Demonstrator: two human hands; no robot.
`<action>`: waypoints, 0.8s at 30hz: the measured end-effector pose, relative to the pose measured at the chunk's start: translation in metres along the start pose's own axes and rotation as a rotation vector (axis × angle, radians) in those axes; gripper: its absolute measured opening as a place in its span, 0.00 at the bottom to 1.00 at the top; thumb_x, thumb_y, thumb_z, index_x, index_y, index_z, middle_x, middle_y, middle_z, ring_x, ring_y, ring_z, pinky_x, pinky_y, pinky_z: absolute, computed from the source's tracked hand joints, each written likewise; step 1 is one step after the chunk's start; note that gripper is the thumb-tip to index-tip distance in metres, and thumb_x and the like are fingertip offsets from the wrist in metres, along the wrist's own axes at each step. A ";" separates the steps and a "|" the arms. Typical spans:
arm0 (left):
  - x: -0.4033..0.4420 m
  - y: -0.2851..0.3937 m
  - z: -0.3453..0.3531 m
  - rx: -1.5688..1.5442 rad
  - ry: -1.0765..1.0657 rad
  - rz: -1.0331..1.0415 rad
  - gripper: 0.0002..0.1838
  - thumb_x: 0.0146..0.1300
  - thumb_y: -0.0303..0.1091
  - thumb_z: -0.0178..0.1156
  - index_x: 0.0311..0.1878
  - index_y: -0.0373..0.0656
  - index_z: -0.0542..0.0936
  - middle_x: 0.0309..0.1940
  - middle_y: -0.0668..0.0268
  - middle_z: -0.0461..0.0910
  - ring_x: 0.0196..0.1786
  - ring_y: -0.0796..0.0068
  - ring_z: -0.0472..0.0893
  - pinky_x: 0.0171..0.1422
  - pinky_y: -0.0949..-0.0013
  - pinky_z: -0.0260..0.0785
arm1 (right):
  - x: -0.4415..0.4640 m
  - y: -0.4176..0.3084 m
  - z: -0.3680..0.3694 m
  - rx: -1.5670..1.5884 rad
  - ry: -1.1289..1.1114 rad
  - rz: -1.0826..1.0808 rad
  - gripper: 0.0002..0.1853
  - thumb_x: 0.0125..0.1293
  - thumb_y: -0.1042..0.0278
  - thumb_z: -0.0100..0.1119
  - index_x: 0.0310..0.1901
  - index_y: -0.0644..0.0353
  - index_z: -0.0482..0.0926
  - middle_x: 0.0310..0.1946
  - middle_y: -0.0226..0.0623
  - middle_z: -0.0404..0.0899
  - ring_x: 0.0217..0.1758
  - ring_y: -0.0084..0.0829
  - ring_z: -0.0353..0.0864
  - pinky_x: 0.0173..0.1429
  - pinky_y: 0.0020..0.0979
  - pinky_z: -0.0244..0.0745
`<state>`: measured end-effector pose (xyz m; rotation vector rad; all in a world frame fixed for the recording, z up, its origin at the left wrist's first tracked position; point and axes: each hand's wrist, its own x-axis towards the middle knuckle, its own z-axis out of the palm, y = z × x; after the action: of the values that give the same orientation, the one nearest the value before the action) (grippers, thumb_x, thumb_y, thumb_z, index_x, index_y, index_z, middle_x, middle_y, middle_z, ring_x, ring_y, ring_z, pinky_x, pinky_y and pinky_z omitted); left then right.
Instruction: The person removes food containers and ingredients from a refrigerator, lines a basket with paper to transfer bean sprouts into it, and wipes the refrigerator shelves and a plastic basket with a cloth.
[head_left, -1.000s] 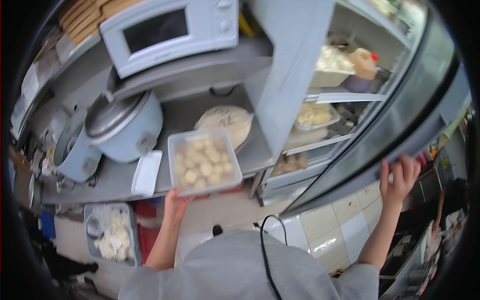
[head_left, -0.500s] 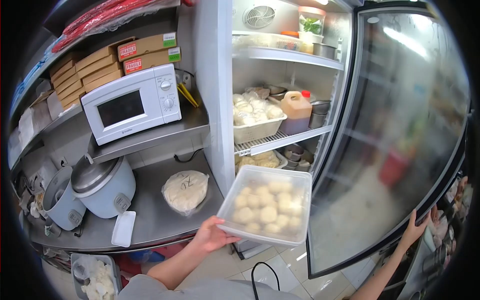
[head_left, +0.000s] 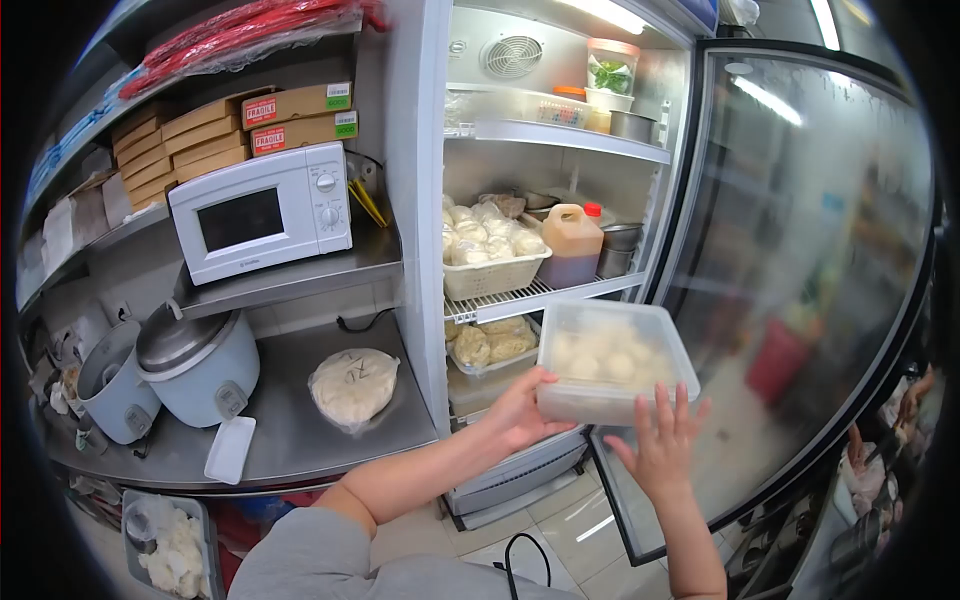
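Translucent lidded tub (head_left: 615, 375), in the head view, was held before the open refrigerator (head_left: 580, 143). The left hand (head_left: 520, 412) grasped its near-left corner, seemingly for support; the right hand (head_left: 660, 440) was unclenched, fingers spread by the near-right edge, contact unclear.

Bare hands (head_left: 522, 412) (head_left: 660, 450): two. Translucent rectangular lidded plastic box (head_left: 615, 350): one. Pale-blue round rice cookers (head_left: 195, 380) (head_left: 112, 395): two. White boxy microwave (head_left: 240, 220): one; its round white knobs (head_left: 326, 183) (head_left: 330, 216): two. Red-and-white FRAGILE labels (head_left: 263, 109) (head_left: 268, 138): two. Amber plastic jug (head_left: 572, 245), red-capped: one. Black-framed glass fridge door (head_left: 800, 240): one. Plastic-wrapped pale round bundle (head_left: 353, 390): one.
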<state>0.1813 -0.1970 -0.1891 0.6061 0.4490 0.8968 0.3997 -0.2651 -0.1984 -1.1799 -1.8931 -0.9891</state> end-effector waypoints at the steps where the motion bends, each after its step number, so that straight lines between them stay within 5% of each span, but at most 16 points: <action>1: 0.003 0.005 0.006 -0.002 -0.004 0.002 0.32 0.53 0.43 0.53 0.62 0.42 0.60 0.59 0.55 0.63 0.61 0.57 0.64 0.63 0.50 0.56 | 0.008 0.001 0.012 -0.077 -0.026 -0.080 0.30 0.52 0.68 0.58 0.60 0.55 0.64 0.60 0.43 0.62 0.66 0.46 0.56 0.69 0.56 0.41; 7: 0.005 0.056 0.051 0.074 -0.131 0.077 0.31 0.54 0.45 0.53 0.61 0.42 0.61 0.58 0.57 0.65 0.59 0.60 0.66 0.62 0.51 0.57 | 0.082 0.044 0.041 -0.198 0.361 -0.152 0.27 0.48 0.77 0.53 0.55 0.52 0.68 0.49 0.36 0.67 0.56 0.37 0.65 0.67 0.53 0.47; 11: -0.006 0.111 0.089 0.222 -0.251 0.300 0.28 0.60 0.47 0.51 0.59 0.43 0.63 0.55 0.57 0.67 0.56 0.63 0.69 0.59 0.56 0.62 | 0.156 0.052 0.021 -0.272 0.544 -0.208 0.28 0.46 0.77 0.55 0.53 0.52 0.69 0.47 0.33 0.68 0.53 0.36 0.66 0.66 0.48 0.49; 16: -0.026 0.183 0.110 0.408 -0.411 0.420 0.31 0.61 0.55 0.50 0.57 0.39 0.65 0.52 0.57 0.68 0.50 0.60 0.73 0.56 0.57 0.66 | 0.258 0.058 0.006 -0.160 0.689 -0.117 0.37 0.37 0.68 0.68 0.55 0.52 0.66 0.48 0.34 0.70 0.54 0.38 0.66 0.62 0.42 0.52; 18: -0.049 0.196 0.108 0.621 -0.244 0.846 0.30 0.62 0.52 0.50 0.58 0.37 0.65 0.52 0.55 0.68 0.52 0.59 0.72 0.57 0.58 0.65 | 0.293 0.066 0.017 -0.111 0.708 -0.133 0.39 0.35 0.66 0.70 0.55 0.52 0.66 0.49 0.34 0.70 0.54 0.38 0.65 0.62 0.40 0.53; 24: -0.103 0.254 0.083 0.819 -0.263 1.139 0.29 0.65 0.47 0.43 0.62 0.35 0.59 0.60 0.50 0.62 0.62 0.55 0.64 0.64 0.55 0.59 | 0.384 0.073 0.071 0.041 0.726 -0.288 0.41 0.34 0.66 0.72 0.55 0.50 0.65 0.48 0.34 0.70 0.53 0.39 0.66 0.58 0.40 0.58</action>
<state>0.0258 -0.1851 0.0509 1.8096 0.1814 1.6796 0.3214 -0.0276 0.1107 -0.4199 -1.4869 -1.3040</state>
